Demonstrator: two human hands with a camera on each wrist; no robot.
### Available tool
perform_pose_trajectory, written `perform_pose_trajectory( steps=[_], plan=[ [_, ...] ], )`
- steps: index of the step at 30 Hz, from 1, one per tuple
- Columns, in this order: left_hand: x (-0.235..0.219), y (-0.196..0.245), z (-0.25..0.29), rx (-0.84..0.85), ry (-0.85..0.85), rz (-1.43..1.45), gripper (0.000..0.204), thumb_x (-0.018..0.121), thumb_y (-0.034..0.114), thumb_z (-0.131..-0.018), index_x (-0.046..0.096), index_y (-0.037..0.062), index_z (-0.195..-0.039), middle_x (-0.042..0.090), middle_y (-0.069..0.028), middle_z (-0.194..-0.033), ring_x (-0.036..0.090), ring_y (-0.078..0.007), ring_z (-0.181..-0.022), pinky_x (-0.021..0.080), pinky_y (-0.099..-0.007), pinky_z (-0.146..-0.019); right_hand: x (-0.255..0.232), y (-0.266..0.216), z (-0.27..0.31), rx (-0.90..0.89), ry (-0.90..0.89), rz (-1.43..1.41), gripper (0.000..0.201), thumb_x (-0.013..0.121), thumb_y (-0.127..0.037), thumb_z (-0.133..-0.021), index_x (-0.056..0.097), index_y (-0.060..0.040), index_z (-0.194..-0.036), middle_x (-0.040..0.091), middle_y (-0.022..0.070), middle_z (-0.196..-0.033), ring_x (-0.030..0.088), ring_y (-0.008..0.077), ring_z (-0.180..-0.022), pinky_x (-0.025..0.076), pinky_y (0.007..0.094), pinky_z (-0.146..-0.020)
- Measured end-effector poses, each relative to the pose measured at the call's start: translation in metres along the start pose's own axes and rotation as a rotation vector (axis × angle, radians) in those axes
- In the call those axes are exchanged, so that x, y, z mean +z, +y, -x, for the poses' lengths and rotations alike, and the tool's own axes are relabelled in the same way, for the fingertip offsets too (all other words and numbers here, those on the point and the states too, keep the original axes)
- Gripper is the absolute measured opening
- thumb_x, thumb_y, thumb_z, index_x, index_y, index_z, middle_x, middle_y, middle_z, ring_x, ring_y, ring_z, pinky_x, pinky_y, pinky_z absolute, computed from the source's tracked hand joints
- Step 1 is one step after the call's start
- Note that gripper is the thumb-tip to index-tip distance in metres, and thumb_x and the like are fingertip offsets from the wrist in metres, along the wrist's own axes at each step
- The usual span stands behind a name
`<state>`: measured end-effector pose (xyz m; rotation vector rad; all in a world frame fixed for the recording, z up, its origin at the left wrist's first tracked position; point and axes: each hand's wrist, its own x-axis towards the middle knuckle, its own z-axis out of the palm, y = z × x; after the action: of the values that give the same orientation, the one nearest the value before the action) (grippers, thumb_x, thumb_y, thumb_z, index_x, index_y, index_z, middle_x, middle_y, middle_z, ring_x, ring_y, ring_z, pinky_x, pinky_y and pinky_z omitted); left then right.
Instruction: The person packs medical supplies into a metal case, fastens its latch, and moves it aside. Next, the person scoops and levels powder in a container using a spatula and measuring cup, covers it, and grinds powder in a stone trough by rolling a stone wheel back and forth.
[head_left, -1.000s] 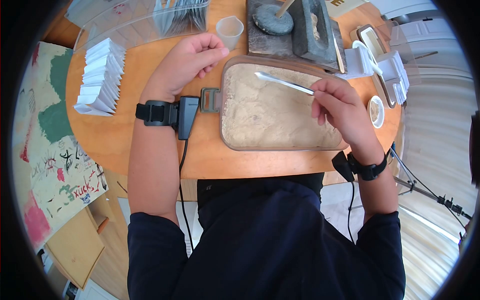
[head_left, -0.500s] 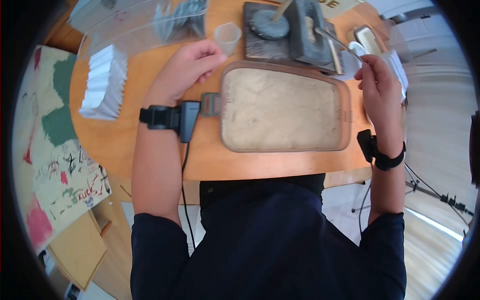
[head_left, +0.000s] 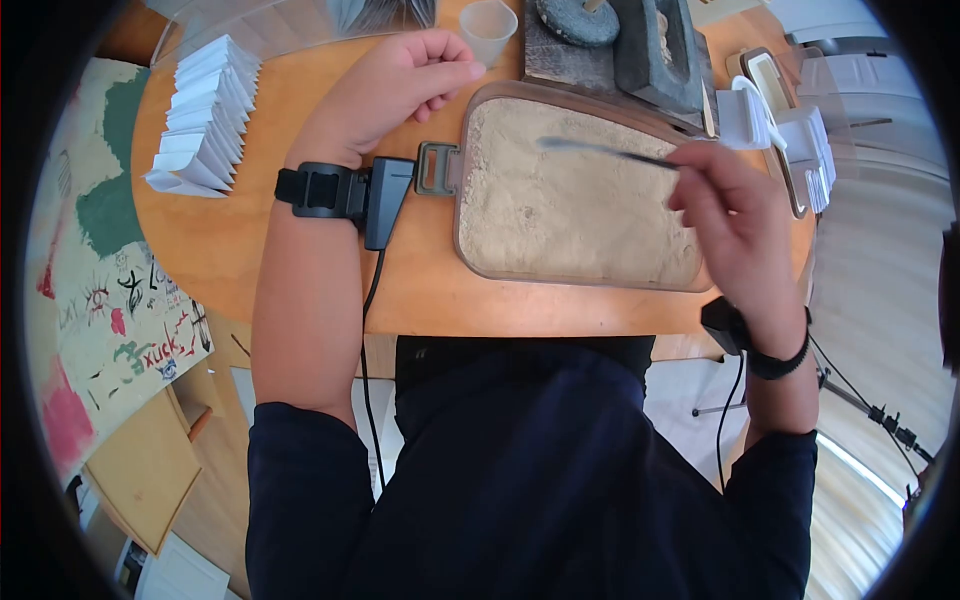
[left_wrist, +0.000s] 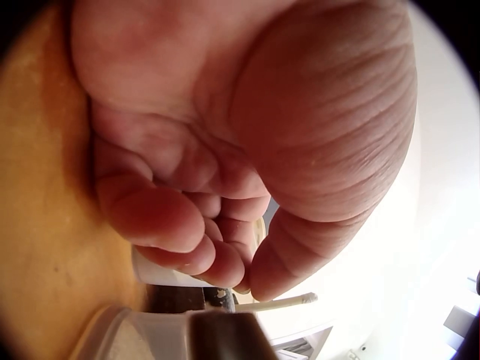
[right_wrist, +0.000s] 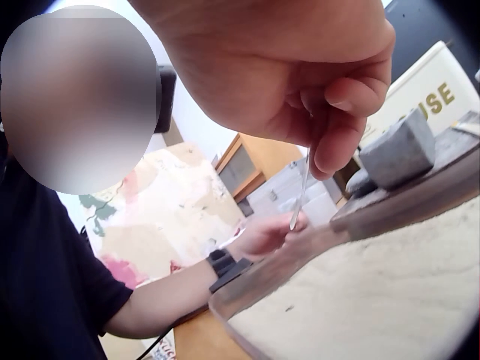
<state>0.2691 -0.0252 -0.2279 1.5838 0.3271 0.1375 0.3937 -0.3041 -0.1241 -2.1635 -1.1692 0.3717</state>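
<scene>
A slim metal spatula (head_left: pixel 600 149), blurred in the head view, is pinched in my right hand (head_left: pixel 745 225). Its flattened end points left above the pale powder (head_left: pixel 580 200), which fills a clear rectangular tray (head_left: pixel 575 284). My right hand hovers over the tray's right edge. On the wooden table, beyond the tray's left corner, my left hand (head_left: pixel 400 90) rests on its side. Its fingers are loosely curled and hold nothing, with the fingertips right by a small translucent cup (head_left: pixel 488 36).
A dark board (head_left: pixel 570 72) behind the tray carries a round stone (head_left: pixel 580 20) and a stone trough (head_left: pixel 650 75). Folded white papers (head_left: pixel 205 120) stand at the left. More papers (head_left: pixel 808 145) and a long container (head_left: pixel 770 75) lie at the right. A buckle (head_left: pixel 436 168) sticks out from the tray.
My right hand with the spatula swung right, off the tray toward the trough, and has come back left over the powder. My left hand stays by the cup. The head view has shifted.
</scene>
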Motion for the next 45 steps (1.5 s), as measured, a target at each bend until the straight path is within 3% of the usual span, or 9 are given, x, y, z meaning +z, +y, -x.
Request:
perform_pose_trajectory(
  steps=[2, 4, 7, 11, 17, 21, 27, 34, 45],
  plan=[
    [0.0, 0.0, -0.001, 0.004, 0.003, 0.0, 0.014, 0.063, 0.023, -0.096, 0.061, 0.0119, -0.088, 0.05, 0.0094, -0.074, 0.045, -0.0004, -0.067, 0.037, -0.0168, -0.059, 0.017, -0.003, -0.007, -0.07, -0.045, 0.075, 0.011, 0.06, -0.002, -0.09, 0.067, -0.0011, -0.098, 0.067, 0.0101, -0.073, 0.065, 0.0199, -0.064, 0.051, 0.0309, -0.059],
    [-0.002, -0.001, -0.001, 0.016, -0.014, 0.01, 0.014, 0.064, 0.024, -0.095, 0.061, 0.0122, -0.088, 0.05, 0.0098, -0.074, 0.045, -0.0003, -0.067, 0.036, -0.0168, -0.059, 0.031, -0.001, -0.013, -0.25, -0.08, 0.205, 0.01, 0.061, -0.001, -0.086, 0.067, -0.0026, -0.093, 0.066, 0.0152, -0.072, 0.066, 0.0309, -0.064, 0.052, 0.036, -0.058],
    [-0.001, 0.001, 0.001, 0.018, -0.018, 0.022, 0.014, 0.064, 0.024, -0.095, 0.061, 0.0124, -0.088, 0.05, 0.0099, -0.074, 0.045, -0.0001, -0.068, 0.036, -0.0168, -0.059, 0.039, -0.001, -0.017, -0.278, -0.104, 0.249, 0.009, 0.061, -0.002, -0.085, 0.068, -0.004, -0.092, 0.066, 0.0155, -0.07, 0.066, 0.0335, -0.064, 0.051, 0.0376, -0.057],
    [0.0, -0.001, 0.0, 0.026, -0.014, 0.016, 0.014, 0.063, 0.024, -0.095, 0.061, 0.0124, -0.087, 0.05, 0.0099, -0.074, 0.045, -0.0002, -0.068, 0.036, -0.0169, -0.059, 0.036, 0.004, -0.012, -0.204, -0.142, 0.148, 0.009, 0.061, -0.003, -0.086, 0.068, -0.004, -0.092, 0.066, 0.0141, -0.07, 0.066, 0.032, -0.063, 0.051, 0.0384, -0.057],
    [-0.001, -0.003, -0.001, 0.017, -0.01, 0.016, 0.014, 0.063, 0.024, -0.096, 0.06, 0.0127, -0.088, 0.049, 0.0099, -0.073, 0.043, -0.0006, -0.066, 0.035, -0.0173, -0.057, 0.009, 0.012, 0.011, -0.074, -0.037, 0.215, 0.01, 0.06, -0.003, -0.089, 0.067, -0.0032, -0.096, 0.066, 0.0115, -0.068, 0.068, 0.0282, -0.063, 0.052, 0.0349, -0.057],
    [-0.002, -0.003, -0.002, -0.013, -0.024, 0.019, 0.013, 0.062, 0.024, -0.096, 0.059, 0.0129, -0.09, 0.048, 0.0094, -0.072, 0.042, -0.0008, -0.064, 0.032, -0.0177, -0.055, -0.016, 0.031, 0.05, 0.122, 0.141, 0.283, 0.009, 0.058, -0.002, -0.091, 0.065, -0.001, -0.096, 0.069, 0.0108, -0.072, 0.07, 0.0231, -0.065, 0.053, 0.0327, -0.058],
    [-0.005, -0.005, -0.002, -0.078, -0.014, 0.002, 0.012, 0.06, 0.022, -0.097, 0.057, 0.0123, -0.092, 0.048, 0.0084, -0.073, 0.043, -0.0012, -0.064, 0.032, -0.0174, -0.055, -0.033, 0.07, 0.099, 0.384, 0.323, 0.415, 0.008, 0.058, -0.008, -0.093, 0.064, -0.0034, -0.096, 0.068, 0.0084, -0.067, 0.069, 0.0255, -0.062, 0.053, 0.0342, -0.058],
    [-0.005, -0.007, 0.0, -0.062, 0.028, 0.074, 0.011, 0.062, 0.021, -0.096, 0.059, 0.0116, -0.092, 0.05, 0.0088, -0.073, 0.044, -0.0006, -0.065, 0.033, -0.017, -0.057, -0.03, 0.069, 0.095, 0.338, 0.357, 0.436, 0.006, 0.061, -0.01, -0.092, 0.065, -0.0059, -0.094, 0.067, 0.0091, -0.067, 0.067, 0.0288, -0.06, 0.051, 0.0384, -0.056],
    [-0.008, -0.01, -0.001, -0.06, 0.018, 0.074, 0.01, 0.061, 0.019, -0.097, 0.059, 0.011, -0.093, 0.05, 0.0085, -0.075, 0.044, -0.0004, -0.066, 0.033, -0.0166, -0.057, -0.022, 0.074, 0.083, 0.24, 0.396, 0.563, 0.005, 0.063, -0.008, -0.087, 0.066, -0.0061, -0.091, 0.066, 0.0118, -0.068, 0.064, 0.0297, -0.057, 0.05, 0.0378, -0.053]
  ],
)
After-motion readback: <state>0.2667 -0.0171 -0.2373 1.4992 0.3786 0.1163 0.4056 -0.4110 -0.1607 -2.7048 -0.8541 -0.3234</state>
